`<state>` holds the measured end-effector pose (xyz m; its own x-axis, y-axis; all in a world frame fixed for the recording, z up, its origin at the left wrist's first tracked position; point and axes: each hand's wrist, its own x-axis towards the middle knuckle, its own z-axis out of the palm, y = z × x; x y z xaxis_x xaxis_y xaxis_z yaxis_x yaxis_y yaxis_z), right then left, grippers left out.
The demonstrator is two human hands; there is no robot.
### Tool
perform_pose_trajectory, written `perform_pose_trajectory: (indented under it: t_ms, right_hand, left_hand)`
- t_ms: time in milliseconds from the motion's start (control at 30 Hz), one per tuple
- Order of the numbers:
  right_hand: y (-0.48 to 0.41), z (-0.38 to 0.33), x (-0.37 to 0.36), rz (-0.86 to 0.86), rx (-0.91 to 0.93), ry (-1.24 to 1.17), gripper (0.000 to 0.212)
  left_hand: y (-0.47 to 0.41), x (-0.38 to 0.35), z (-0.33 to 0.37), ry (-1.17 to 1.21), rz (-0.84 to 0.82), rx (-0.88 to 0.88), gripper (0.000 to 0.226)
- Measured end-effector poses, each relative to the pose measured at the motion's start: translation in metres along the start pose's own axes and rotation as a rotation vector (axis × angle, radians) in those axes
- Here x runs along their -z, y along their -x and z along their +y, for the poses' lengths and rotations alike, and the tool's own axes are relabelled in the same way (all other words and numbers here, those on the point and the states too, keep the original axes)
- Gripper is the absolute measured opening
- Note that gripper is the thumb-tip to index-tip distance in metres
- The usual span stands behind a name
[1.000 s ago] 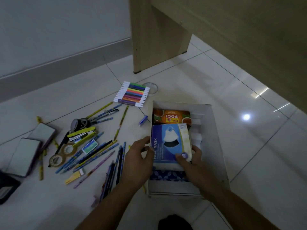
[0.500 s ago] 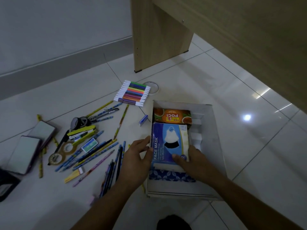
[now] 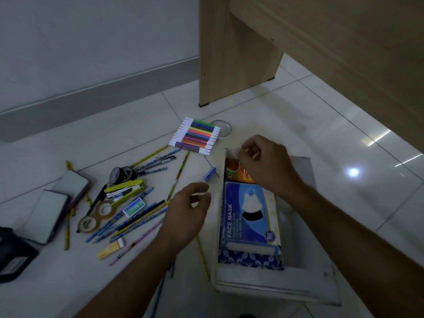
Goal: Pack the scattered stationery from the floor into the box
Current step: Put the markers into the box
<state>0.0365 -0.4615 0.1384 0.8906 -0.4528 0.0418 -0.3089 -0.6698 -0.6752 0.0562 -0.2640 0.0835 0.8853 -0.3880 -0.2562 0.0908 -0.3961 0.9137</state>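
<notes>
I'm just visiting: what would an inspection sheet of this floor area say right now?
Surface: glossy white tiled floor, with a light reflection at right.
Job's things: white box holding a face mask carton and an orange carton; marker set, pencils and pens, tape rolls and stapler lie on the floor left of it.
Clutter: two flat cases and a black object at far left.
Hands: left hand curled beside the box; right hand curled at its far-left corner; what either holds is unclear.
Cables: nothing seen.
Surroundings: wooden furniture, grey wall.
</notes>
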Motion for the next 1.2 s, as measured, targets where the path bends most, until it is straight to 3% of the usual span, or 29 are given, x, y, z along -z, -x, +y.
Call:
perform_pose_trajectory:
  t_ms: [133, 400, 567, 800, 900, 1100, 1200]
  right_hand:
    - [-0.064, -0.017, -0.036, -0.067, 0.108, 0.013, 0.017]
    - [-0.172, -0.024, -0.125, -0.541, -0.054, 0.474, 0.050]
    - [-0.192, 0.004, -0.152, -0.503, -0.132, 0.671, 0.086]
    - [-0.197, 0.020, -0.156, -0.443, -0.162, 0.716, 0.111]
    - [-0.199, 0.019, -0.151, -0.419, -0.116, 0.589, 0.097]
    - [-0.179, 0.005, -0.112, -0.238, 0.064, 0.188, 0.045]
    - [-0.150, -0.006, -0.071, -0.068, -0.024, -0.176, 0.037]
  left_hand:
    - [-0.022, 0.021, 0.010, -0.024, 0.066, -0.007, 0.020]
    - [-0.041, 0.056, -0.013, -0.021, 0.157, 0.068, 0.009]
    - [-0.046, 0.072, -0.029, -0.070, 0.234, 0.097, 0.012]
    - [-0.049, 0.081, -0.029, -0.159, 0.270, 0.079, 0.012]
    - [-0.053, 0.078, -0.026, -0.193, 0.256, 0.059, 0.015]
    - [-0.055, 0.059, -0.016, -0.281, 0.233, -0.048, 0.019]
    - [-0.048, 0.046, -0.006, -0.328, 0.207, -0.146, 0.021]
